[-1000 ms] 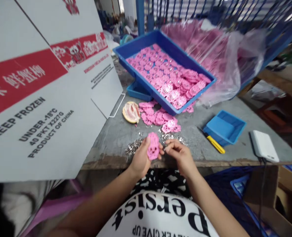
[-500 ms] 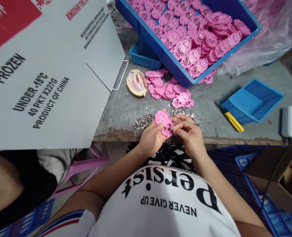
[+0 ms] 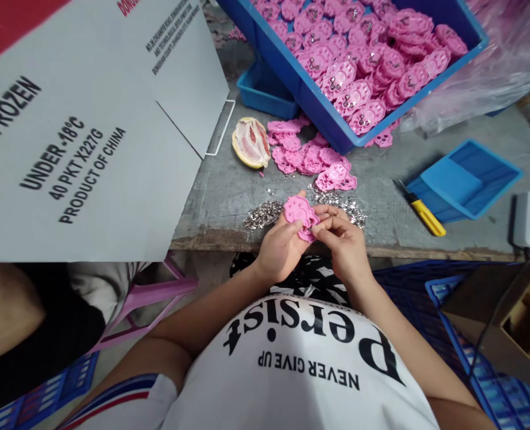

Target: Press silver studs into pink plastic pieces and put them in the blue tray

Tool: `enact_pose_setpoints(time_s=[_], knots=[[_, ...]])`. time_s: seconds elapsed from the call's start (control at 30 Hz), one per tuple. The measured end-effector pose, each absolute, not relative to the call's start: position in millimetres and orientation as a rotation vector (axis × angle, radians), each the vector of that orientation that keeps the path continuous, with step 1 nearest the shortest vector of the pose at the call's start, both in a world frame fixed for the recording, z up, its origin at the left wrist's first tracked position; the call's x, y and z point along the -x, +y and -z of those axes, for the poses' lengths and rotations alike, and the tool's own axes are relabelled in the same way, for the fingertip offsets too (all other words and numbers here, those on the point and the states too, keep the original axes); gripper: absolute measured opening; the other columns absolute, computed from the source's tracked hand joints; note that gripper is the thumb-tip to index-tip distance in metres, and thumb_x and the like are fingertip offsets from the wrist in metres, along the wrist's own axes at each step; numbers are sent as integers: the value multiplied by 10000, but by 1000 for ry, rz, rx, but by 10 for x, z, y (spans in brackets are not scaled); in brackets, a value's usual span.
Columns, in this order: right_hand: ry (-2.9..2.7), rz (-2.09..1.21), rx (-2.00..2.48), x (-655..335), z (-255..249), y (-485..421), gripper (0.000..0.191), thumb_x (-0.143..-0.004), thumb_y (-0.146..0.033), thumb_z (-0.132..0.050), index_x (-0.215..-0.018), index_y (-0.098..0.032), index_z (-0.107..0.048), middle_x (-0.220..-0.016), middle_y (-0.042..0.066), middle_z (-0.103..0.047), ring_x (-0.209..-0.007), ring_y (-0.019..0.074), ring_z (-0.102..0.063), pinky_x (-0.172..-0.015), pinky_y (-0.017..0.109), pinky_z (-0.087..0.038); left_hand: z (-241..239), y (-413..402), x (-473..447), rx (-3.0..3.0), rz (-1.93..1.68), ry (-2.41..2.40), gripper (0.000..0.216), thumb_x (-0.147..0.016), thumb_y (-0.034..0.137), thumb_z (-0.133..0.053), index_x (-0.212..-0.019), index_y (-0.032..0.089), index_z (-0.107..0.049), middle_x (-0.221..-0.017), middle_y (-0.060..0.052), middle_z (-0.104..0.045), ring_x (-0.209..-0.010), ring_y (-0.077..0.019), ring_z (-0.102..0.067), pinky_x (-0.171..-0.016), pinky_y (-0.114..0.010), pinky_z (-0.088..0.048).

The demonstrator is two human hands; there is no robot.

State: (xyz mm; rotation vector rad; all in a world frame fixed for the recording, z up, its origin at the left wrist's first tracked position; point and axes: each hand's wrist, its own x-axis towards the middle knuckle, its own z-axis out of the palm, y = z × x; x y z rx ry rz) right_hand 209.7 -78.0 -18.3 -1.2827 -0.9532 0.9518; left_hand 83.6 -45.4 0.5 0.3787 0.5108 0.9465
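Observation:
A pink plastic piece (image 3: 299, 210) with cut-out shapes rests in my left hand (image 3: 279, 249), the thumb pressed on its face. My right hand (image 3: 346, 242) pinches at the piece's lower right edge; whatever sits between thumb and forefinger is too small to make out. Just beyond the hands lie two heaps of small shiny metal parts, one on the left (image 3: 263, 215) and one on the right (image 3: 343, 203), partly hidden by my fingers. Behind them is a loose pile of similar pink pieces (image 3: 312, 158).
A large blue tray (image 3: 348, 142) of pink pieces stands at the back, a small blue tray (image 3: 265, 95) beside it. A cut pomelo (image 3: 250, 143), a white carton (image 3: 112, 197), a yellow utility knife (image 3: 428, 217) and another blue tray (image 3: 489, 179) surround the work area. A person sits at left.
The view has shifted slightly, so the bench things appear a little higher and farther right. Both hands keep nearly the same hold at the pink piece.

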Motion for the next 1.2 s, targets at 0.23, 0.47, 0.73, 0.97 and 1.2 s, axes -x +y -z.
enact_pose_setpoints(time_s=[0.23, 0.47, 0.73, 0.97, 1.2], knots=[[-991, -939, 1262, -2079, 234, -778, 182, -797, -231, -751, -641, -222, -659, -1129, 69, -689, -1188, 268, -597, -1091, 492, -419, 12, -477, -848, -425, -967, 530, 745, -888, 117, -589, -1564, 339, -369, -1364, -60, -664, -1327, -244, -607, -1134, -444, -468], [-1157, -736, 1397, -2031, 284, -795, 169, -817, -283, -719, -698, -232, -611, -1163, 83, -669, -1212, 275, -586, -1092, 503, -426, 25, -495, -860, -412, -964, 551, 677, -863, 128, -582, -1501, 301, -436, -1268, -72, -704, -1253, -259, -653, -1088, -465, -498], [-1148, -625, 1513, -2306, 467, -659, 108, -834, -326, -645, -853, -224, -616, -1159, 107, -684, -972, 230, -644, -850, 398, -503, 134, -498, -437, -476, -983, 817, 563, -777, 192, -706, -1310, 215, -527, -1105, -62, -723, -985, -257, -742, -907, -460, -586], [-1714, -182, 1825, -2496, 438, -483, 84, -871, -229, -600, -882, -211, -682, -903, 95, -705, -892, 274, -585, -829, 419, -469, 139, -509, -276, -622, -993, 924, 664, -665, 154, -778, -1256, 204, -480, -1020, -40, -719, -845, -233, -754, -720, -363, -604], [-2030, 9, 1996, -2374, 337, -118, 237, -945, -219, -552, -1001, -143, -769, -1005, 159, -711, -983, 316, -549, -883, 437, -432, 112, -481, -280, -647, -907, 886, 509, -694, 158, -763, -1138, 174, -516, -985, -62, -749, -803, -228, -757, -729, -366, -597]])
